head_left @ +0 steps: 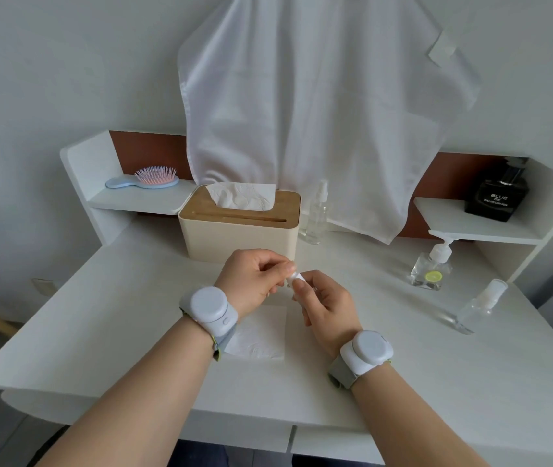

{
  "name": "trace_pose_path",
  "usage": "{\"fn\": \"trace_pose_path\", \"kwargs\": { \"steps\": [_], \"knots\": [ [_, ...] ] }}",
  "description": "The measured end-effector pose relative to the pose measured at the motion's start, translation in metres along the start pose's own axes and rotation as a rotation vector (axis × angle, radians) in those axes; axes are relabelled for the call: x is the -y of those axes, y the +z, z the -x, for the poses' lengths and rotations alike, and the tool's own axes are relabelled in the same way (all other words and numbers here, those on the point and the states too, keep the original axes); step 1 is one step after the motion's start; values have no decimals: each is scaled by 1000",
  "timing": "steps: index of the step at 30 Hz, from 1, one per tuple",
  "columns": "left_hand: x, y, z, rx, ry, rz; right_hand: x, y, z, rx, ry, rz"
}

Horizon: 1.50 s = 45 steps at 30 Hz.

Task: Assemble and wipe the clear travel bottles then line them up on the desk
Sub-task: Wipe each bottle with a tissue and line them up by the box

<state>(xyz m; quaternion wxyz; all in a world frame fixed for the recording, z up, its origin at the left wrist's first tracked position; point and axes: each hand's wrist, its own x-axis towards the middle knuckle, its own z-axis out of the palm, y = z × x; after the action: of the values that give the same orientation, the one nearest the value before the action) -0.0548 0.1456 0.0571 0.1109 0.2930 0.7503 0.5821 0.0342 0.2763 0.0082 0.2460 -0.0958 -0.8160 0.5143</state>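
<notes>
Above the middle of the desk, my left hand point(251, 281) and my right hand point(327, 308) meet around a small clear travel bottle with a white top point(293, 279). My right hand grips its body, which is mostly hidden by the fingers. My left fingers pinch the white top. A flat white tissue point(261, 335) lies on the desk under my hands. A tall clear spray bottle point(317, 215) stands beside the tissue box. Another clear spray bottle point(480, 303) stands at the right. A clear pump bottle point(432, 267) with a yellow-green sticker stands behind it.
A cream tissue box point(239, 224) with a wooden lid sits at the back centre. A white cloth point(319, 106) hangs on the wall. A hairbrush point(145, 180) lies on the left shelf and a black perfume bottle point(497, 192) stands on the right shelf.
</notes>
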Motion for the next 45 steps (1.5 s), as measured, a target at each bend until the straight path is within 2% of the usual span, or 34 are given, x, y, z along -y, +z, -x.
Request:
{"fn": "trace_pose_path", "kwargs": {
  "steps": [5, 7, 10, 14, 19, 26, 34, 40, 43, 45],
  "knots": [
    [-3, 10, -2, -77, 18, -111, 2, -1, 1, -15, 6, -11],
    [-4, 11, -2, -46, -14, -89, 3, -2, 1, -14, 23, -29],
    [-6, 4, -4, 88, -65, -25, 2, -2, 1, -2, 50, -65],
    [-10, 0, -5, 172, -48, -65, 0, -1, 0, 6, 37, -81],
    [-11, 3, -6, 134, 1, -79, 0, -2, 2, 32, 26, -163],
    [-14, 4, -4, 136, -62, -122, -2, -1, 0, 46, 30, -107],
    [-16, 15, -6, 8, -51, -105, -1, -2, -1, -5, 27, -61],
    [-10, 25, -7, -143, -10, -232, -3, 2, -3, -24, 60, -33],
    [-16, 9, -16, -313, 34, -311, -6, -2, -3, -40, 104, -39],
    [-20, -14, -26, -320, 14, -244, -7, -5, -3, -76, 125, -95]
  ]
}}
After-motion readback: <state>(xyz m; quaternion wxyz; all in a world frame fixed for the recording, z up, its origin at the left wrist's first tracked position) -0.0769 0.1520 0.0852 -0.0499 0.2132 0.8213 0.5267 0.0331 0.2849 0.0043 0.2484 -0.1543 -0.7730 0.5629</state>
